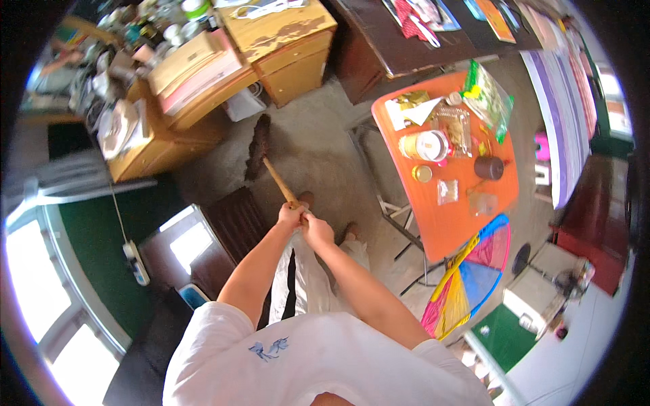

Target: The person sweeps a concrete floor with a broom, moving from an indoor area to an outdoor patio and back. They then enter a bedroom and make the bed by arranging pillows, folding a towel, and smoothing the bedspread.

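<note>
Both my hands are closed around the wooden handle of a broom (279,181) in front of my body. My left hand (291,214) grips it a little farther along, and my right hand (316,230) is right beside it, nearer to me. The handle slants away to the far left. At its end, the dark brown bristle head (258,147) lies against the grey floor (311,128), near the wooden desks. The upper end of the handle is hidden behind my hands.
To the right stands an orange folding table (433,203) carrying cups, jars and food packs. A colourful round mesh piece (467,284) leans by its near edge. Yellow wooden desks (291,68) piled with papers stand far left. A dark cabinet (237,223) is left of my legs.
</note>
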